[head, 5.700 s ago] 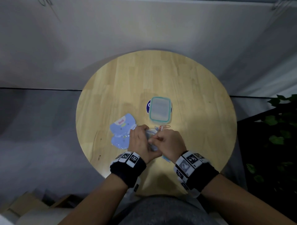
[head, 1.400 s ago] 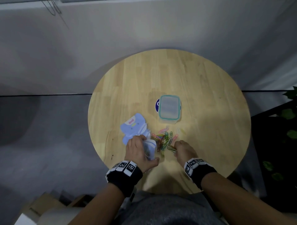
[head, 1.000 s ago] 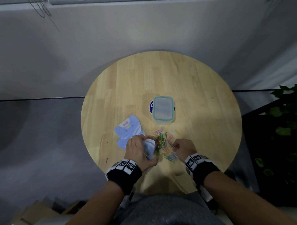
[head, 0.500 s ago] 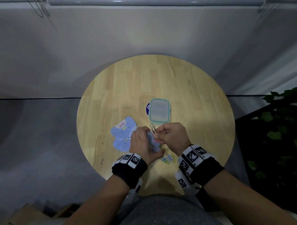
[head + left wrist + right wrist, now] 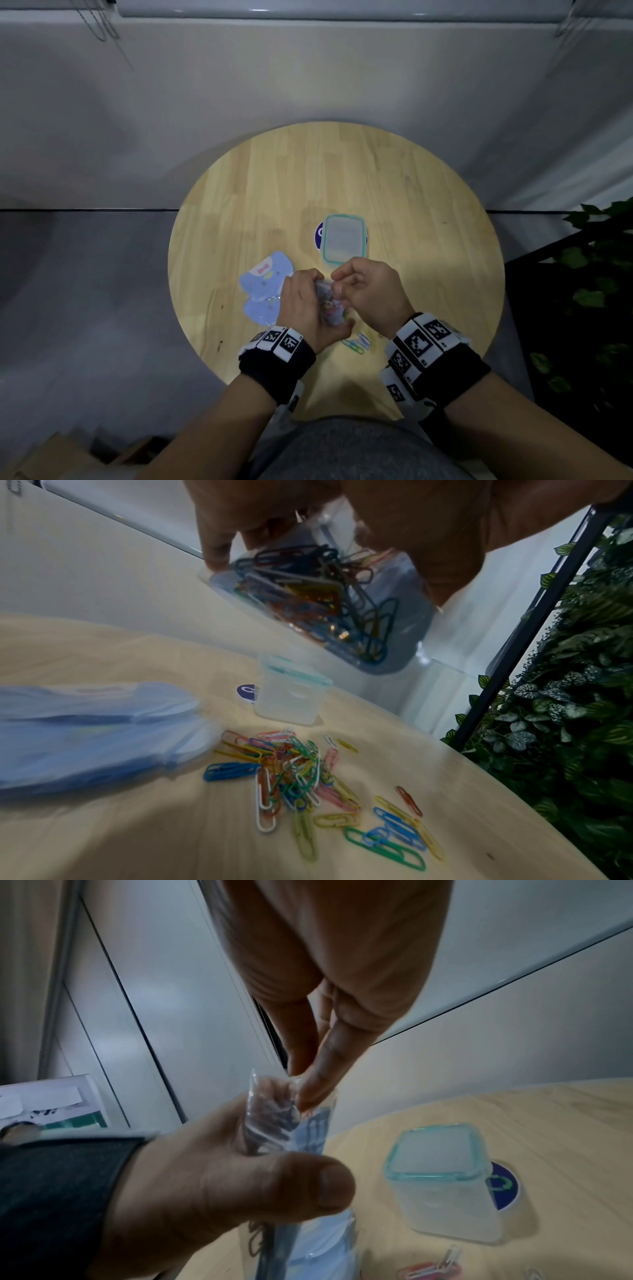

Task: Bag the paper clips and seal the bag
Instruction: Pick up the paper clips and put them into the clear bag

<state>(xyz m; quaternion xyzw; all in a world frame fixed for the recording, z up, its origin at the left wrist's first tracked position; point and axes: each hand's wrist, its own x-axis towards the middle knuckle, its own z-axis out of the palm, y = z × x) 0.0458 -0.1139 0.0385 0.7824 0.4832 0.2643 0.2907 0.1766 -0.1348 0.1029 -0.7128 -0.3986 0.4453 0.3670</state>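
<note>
My left hand point(image 5: 303, 303) grips a small clear bag point(image 5: 327, 306) upright above the near part of the round wooden table point(image 5: 428, 212). In the left wrist view the bag point(image 5: 318, 599) holds a tangle of coloured paper clips. My right hand point(image 5: 342, 279) is pinched at the bag's open mouth. In the right wrist view its fingertips point(image 5: 308, 1093) sit in the mouth of the bag point(image 5: 291, 1137), with clips just below them. A loose pile of paper clips point(image 5: 301, 772) lies on the table beneath; a few clips point(image 5: 358, 342) show between my wrists.
A lidded translucent box with a teal rim point(image 5: 343, 240) stands just beyond my hands, over a blue round sticker point(image 5: 319, 233). A stack of flat blue bags point(image 5: 263, 284) lies left of my left hand. Leafy plants on a dark rack point(image 5: 589, 274) stand right of the table.
My right hand left the clip pile on the table and rose with a pinch of clips to the bag's mouth. My left hand kept hold of the bag.
</note>
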